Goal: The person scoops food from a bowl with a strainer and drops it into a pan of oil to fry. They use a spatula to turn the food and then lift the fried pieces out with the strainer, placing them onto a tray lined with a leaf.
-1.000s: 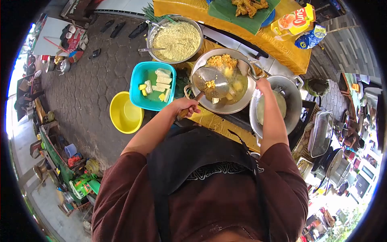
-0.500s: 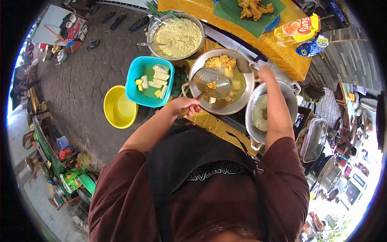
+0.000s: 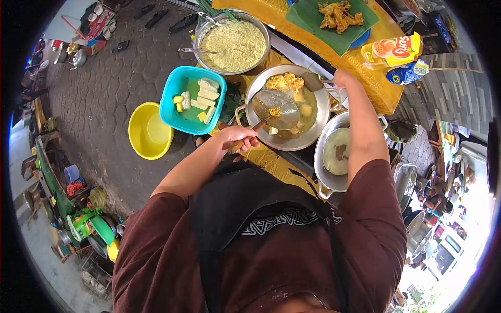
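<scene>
My left hand is closed round the wooden handle of a round skimmer, whose mesh head lies over the wide frying pan with some yellow-orange bits on it. My right hand grips the handle of a metal spatula; its blade is at the pan's upper right, beside a heap of yellow-orange crumbly food. Several pieces of food lie in the oil in the pan. Right of it, partly under my right forearm, is an oval pot holding pale liquid.
Left of the pan are a turquoise basin with white and yellow pieces, a yellow bowl and a large bowl of pale yellow mixture. Fried food on a leaf and a yellow pouch sit on the yellow-covered table.
The camera view has shifted slightly. My right hand and the spatula have moved a little up and left relative to the pan; my left hand holds the skimmer almost where it was.
</scene>
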A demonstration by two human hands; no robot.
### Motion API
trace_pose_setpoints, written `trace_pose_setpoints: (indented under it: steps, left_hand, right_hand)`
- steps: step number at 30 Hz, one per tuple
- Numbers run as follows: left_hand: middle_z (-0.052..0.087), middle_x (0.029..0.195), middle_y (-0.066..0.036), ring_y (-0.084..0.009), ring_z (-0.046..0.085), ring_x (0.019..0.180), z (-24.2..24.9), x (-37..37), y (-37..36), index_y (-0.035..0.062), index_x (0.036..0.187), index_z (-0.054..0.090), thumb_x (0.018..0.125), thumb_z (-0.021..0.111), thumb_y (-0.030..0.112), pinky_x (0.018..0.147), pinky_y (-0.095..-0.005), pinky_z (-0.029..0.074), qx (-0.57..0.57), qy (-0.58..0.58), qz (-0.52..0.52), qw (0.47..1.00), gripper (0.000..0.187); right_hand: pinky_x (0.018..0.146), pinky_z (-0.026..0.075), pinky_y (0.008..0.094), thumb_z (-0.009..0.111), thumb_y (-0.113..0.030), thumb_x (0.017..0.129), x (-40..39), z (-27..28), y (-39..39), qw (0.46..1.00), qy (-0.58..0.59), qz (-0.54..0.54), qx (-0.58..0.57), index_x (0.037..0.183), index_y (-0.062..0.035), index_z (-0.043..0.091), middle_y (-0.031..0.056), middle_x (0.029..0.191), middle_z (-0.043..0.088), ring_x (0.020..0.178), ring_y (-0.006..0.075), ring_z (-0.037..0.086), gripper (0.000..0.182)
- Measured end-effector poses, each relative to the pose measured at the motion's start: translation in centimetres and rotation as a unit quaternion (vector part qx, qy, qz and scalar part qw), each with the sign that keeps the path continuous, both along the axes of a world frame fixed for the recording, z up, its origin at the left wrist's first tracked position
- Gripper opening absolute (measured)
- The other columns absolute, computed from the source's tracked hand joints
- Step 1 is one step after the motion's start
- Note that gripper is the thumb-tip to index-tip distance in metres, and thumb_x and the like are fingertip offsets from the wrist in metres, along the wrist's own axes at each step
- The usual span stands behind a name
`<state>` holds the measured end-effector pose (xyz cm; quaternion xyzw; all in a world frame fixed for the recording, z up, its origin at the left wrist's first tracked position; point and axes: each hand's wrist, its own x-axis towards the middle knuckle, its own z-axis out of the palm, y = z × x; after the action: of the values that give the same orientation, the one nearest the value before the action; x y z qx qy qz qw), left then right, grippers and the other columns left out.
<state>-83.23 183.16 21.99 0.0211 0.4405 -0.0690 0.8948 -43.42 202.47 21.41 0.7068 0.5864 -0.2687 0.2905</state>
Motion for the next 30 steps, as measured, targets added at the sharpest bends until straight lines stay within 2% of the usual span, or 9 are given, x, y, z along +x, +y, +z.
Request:
trace_pose_setpoints:
  steps: [2,6,8,9,13,18,20,25,30]
  left_hand:
    - [0.056,0.082,-0.007,-0.0016,0.042,0.047,-0.4,-0.2,-0.3,0.0025,0.089,0.046,0.090,0.045,0.020,0.041,-0.0193,0.034,0.052,-0.014,-0.013,0.998,0.018]
    - [0.057,0.083,-0.008,-0.0017,0.042,0.047,-0.3,-0.2,-0.9,0.0027,0.088,0.046,0.090,0.045,0.019,0.041,-0.0192,0.034,0.034,-0.009,0.012,0.999,0.017]
    - [0.057,0.083,-0.009,-0.0018,0.041,0.046,-0.1,-0.3,-1.1,0.0033,0.089,0.045,0.090,0.045,0.018,0.041,-0.0192,0.034,0.081,-0.022,-0.010,0.996,0.015]
    - [0.060,0.085,-0.015,-0.0129,0.046,0.043,-1.4,-0.3,-1.3,0.0009,0.078,0.048,0.088,0.045,0.023,0.040,-0.0259,0.041,0.098,-0.023,-0.014,0.995,0.025]
    - [0.060,0.085,-0.015,-0.0133,0.045,0.042,-2.0,-0.2,-1.5,0.0007,0.077,0.048,0.087,0.046,0.023,0.041,-0.0272,0.041,0.079,-0.032,-0.012,0.996,0.025]
    - [0.060,0.088,-0.014,-0.0094,0.046,0.043,-2.8,0.3,-1.6,0.0017,0.077,0.047,0.087,0.047,0.022,0.042,-0.0249,0.039,0.029,-0.045,0.020,0.998,0.023]
    - [0.060,0.089,-0.014,-0.0071,0.046,0.044,-2.2,0.3,-1.7,0.0021,0.077,0.047,0.088,0.047,0.021,0.042,-0.0240,0.039,0.036,-0.047,0.019,0.998,0.022]
    - [0.056,0.086,-0.010,-0.0018,0.041,0.046,-0.9,0.7,-2.0,0.0057,0.088,0.045,0.091,0.045,0.022,0.042,-0.0201,0.036,-0.076,-0.033,0.072,0.994,0.017]
    - [0.056,0.086,-0.011,-0.0020,0.043,0.046,-0.8,1.5,-2.1,0.0040,0.087,0.044,0.091,0.045,0.022,0.042,-0.0201,0.036,-0.044,-0.035,0.077,0.995,0.019]
  right_hand:
    - [0.074,0.047,0.0403,0.047,-0.008,0.076,-0.6,0.8,0.5,0.997,-0.026,0.059,-0.043,0.088,-0.0019,0.066,0.0143,0.089,0.065,0.087,0.0271,0.062,0.023]
    - [0.078,0.047,0.0392,0.047,-0.010,0.078,-4.0,5.8,-0.8,0.997,-0.054,0.029,-0.044,0.093,-0.0023,0.065,0.0153,0.096,0.064,0.093,0.0278,0.061,0.025]
    - [0.079,0.048,0.0390,0.050,-0.011,0.078,-4.5,5.1,-1.5,0.992,-0.064,0.069,0.089,0.095,-0.0033,0.066,0.0153,0.103,0.062,0.097,0.0290,0.059,0.024]
    - [0.079,0.048,0.0390,0.050,-0.011,0.078,-4.9,4.8,-1.7,0.991,-0.066,0.070,0.090,0.095,-0.0033,0.066,0.0153,0.103,0.062,0.097,0.0290,0.059,0.024]
    - [0.079,0.048,0.0391,0.056,-0.011,0.075,-6.6,4.3,-1.1,0.990,-0.061,0.095,0.089,0.096,-0.0030,0.065,0.0153,0.106,0.061,0.097,0.0307,0.059,0.024]
    - [0.076,0.049,0.0365,0.051,-0.008,0.077,-8.1,3.6,0.8,0.983,-0.086,0.157,0.035,0.095,-0.0015,0.065,0.0137,0.103,0.062,0.096,0.0275,0.060,0.024]
    - [0.069,0.050,0.0340,0.064,-0.015,0.071,-8.8,1.6,1.9,0.960,-0.158,0.221,0.065,0.095,-0.0097,0.068,0.0077,0.096,0.066,0.088,0.0253,0.063,0.024]
    - [0.065,0.051,0.0347,0.061,-0.010,0.073,-12.3,4.4,1.7,0.966,-0.137,0.206,0.075,0.093,-0.0105,0.068,0.0057,0.097,0.065,0.089,0.0225,0.063,0.021]
    - [0.062,0.051,0.0354,0.059,-0.009,0.074,-12.3,2.4,2.0,0.968,-0.129,0.201,0.074,0.091,-0.0087,0.068,0.0069,0.098,0.065,0.089,0.0235,0.063,0.019]
